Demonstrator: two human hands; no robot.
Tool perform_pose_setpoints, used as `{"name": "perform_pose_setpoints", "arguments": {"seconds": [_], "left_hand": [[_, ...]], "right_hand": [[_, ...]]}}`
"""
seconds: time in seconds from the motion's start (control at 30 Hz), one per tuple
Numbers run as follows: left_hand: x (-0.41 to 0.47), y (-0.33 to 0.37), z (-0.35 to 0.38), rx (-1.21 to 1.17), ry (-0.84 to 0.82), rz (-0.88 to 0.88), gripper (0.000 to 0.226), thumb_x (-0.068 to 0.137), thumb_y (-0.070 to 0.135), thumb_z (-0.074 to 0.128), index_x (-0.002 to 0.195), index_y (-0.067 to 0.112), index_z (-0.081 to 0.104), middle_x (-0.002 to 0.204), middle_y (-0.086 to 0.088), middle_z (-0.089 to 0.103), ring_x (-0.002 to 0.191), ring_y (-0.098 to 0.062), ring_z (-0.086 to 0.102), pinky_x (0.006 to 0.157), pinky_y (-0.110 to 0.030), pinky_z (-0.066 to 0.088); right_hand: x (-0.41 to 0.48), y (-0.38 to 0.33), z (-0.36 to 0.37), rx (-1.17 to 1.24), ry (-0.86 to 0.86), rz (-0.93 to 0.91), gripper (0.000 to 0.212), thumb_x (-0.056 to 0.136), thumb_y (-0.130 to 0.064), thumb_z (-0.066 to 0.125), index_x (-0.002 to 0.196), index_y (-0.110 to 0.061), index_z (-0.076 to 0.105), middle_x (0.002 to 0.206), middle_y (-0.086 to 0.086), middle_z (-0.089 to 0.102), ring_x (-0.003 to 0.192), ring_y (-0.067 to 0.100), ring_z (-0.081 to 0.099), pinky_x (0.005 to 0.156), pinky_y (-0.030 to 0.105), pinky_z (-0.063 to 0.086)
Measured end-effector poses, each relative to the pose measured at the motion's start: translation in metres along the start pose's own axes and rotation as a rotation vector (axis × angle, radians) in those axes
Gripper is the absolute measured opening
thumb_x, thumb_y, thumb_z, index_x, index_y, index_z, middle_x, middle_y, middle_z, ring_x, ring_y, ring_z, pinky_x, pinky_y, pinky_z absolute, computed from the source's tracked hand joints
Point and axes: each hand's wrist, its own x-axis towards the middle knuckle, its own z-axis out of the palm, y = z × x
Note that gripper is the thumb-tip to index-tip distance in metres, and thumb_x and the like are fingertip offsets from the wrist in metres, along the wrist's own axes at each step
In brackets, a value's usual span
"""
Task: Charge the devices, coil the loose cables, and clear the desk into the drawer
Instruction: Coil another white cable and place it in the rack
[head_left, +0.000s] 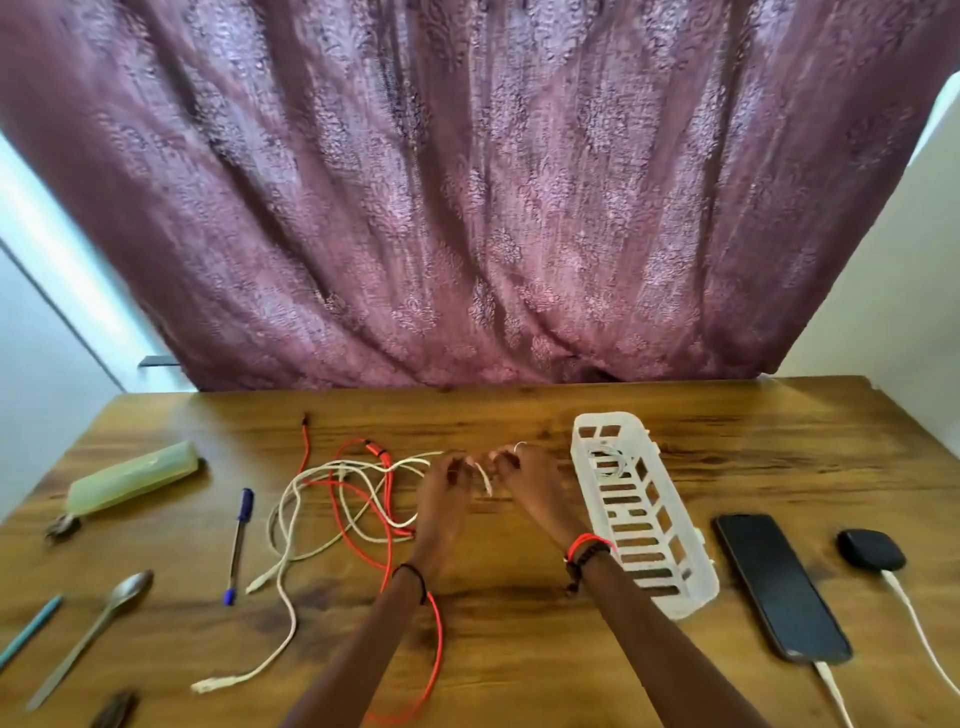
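The left hand (442, 486) and right hand (527, 475), fingers curled, pinch one end of the white cable (487, 482); its tangled slack lies at nine o'clock, nearer the left hand, crossing the orange cable (439, 639).

Wooden desk (519, 639), tangled cables (332, 499) in the middle, white basket (644, 519) and phone (779, 587) right, pen (239, 540) and spoon (93, 623) left

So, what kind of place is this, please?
Probably a home desk by a window: a wooden desk below a purple patterned curtain, with a phone plugged into a charging cable, tangled cables and a blue pen.
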Motion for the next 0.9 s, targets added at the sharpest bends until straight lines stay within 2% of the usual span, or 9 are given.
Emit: {"name": "perform_pose_setpoints", "arguments": {"seconds": [0.13,0.23,0.37,0.43,0.5,0.57,0.63,0.73,0.9], "left_hand": [[0.018,-0.016,-0.042,0.187,0.038,0.186,0.047,0.069,-0.018,0.051,0.108,0.007,0.063,0.105,-0.009,0.065,0.097,-0.021,0.059,0.079,-0.014,0.038],[0.032,-0.021,-0.070,0.226,-0.115,0.242,0.062,0.065,-0.014,0.061,0.123,0.008,0.054,0.121,-0.005,0.055,0.109,-0.013,0.049,0.088,-0.005,0.033],[0.050,-0.034,-0.094,0.411,-0.298,0.249,0.060,0.073,0.007,0.061,0.132,0.008,0.048,0.130,-0.011,0.053,0.121,-0.024,0.049,0.100,-0.030,0.038],[0.057,-0.036,-0.103,0.525,-0.407,0.183,0.045,0.080,0.016,0.064,0.123,0.007,0.057,0.123,-0.013,0.061,0.114,-0.027,0.057,0.093,-0.031,0.042],[0.069,-0.043,-0.111,0.579,-0.451,0.147,0.034,0.084,0.027,0.062,0.111,0.007,0.064,0.109,-0.013,0.067,0.103,-0.029,0.063,0.085,-0.034,0.046],[0.078,-0.043,-0.120,0.484,-0.452,0.118,0.023,0.086,0.030,0.059,0.097,0.012,0.067,0.093,-0.008,0.070,0.091,-0.026,0.065,0.077,-0.036,0.048],[0.082,-0.035,-0.130,0.350,-0.409,0.065,0.005,0.087,0.021,0.064,0.082,0.022,0.065,0.075,0.006,0.065,0.073,-0.013,0.060,0.066,-0.026,0.046],[0.086,-0.015,-0.146,0.174,-0.456,0.107,0.012,0.082,0.017,0.070,0.072,0.022,0.064,0.055,0.015,0.062,0.055,0.004,0.048,0.053,-0.013,0.035],[0.094,0.009,-0.172,-0.069,-0.473,0.101,0.022,0.089,0.002,0.057,0.071,0.014,0.065,0.052,0.012,0.059,0.051,0.004,0.050,0.052,-0.007,0.039]], "right_hand": [[0.012,-0.010,0.043,0.034,-0.136,0.101,0.042,0.092,-0.035,0.051,0.082,0.003,0.065,0.082,0.020,0.069,0.078,0.033,0.064,0.069,0.039,0.049],[0.019,-0.022,0.059,0.061,-0.193,0.108,0.039,0.091,-0.029,0.057,0.066,0.001,0.061,0.067,0.023,0.060,0.057,0.019,0.049,0.059,0.034,0.032],[0.016,-0.041,0.060,0.255,-0.335,0.136,0.021,0.086,-0.007,0.061,0.069,-0.018,0.066,0.072,0.004,0.067,0.062,0.006,0.058,0.071,0.035,0.051],[0.012,-0.052,0.056,0.314,-0.360,0.116,0.024,0.082,-0.002,0.064,0.071,-0.023,0.066,0.077,0.002,0.067,0.071,0.011,0.061,0.077,0.038,0.052],[0.009,-0.062,0.048,0.357,-0.347,0.079,0.022,0.081,-0.003,0.066,0.075,-0.024,0.068,0.078,0.001,0.069,0.072,0.011,0.063,0.073,0.032,0.053],[0.008,-0.073,0.034,0.456,-0.345,0.071,0.019,0.083,0.000,0.064,0.081,-0.019,0.067,0.077,-0.001,0.070,0.068,0.008,0.067,0.068,0.024,0.055],[0.010,-0.081,0.019,0.547,-0.307,0.051,0.013,0.084,0.000,0.064,0.088,-0.011,0.067,0.082,0.001,0.072,0.069,0.010,0.070,0.068,0.023,0.057],[0.013,-0.092,-0.008,0.659,-0.213,0.038,0.019,0.083,0.000,0.065,0.102,0.000,0.064,0.087,0.003,0.074,0.074,0.016,0.072,0.068,0.026,0.059],[0.022,-0.104,-0.050,0.735,-0.032,-0.003,0.023,0.085,0.000,0.061,0.107,0.003,0.062,0.082,-0.003,0.074,0.071,0.014,0.072,0.070,0.029,0.059]]}}
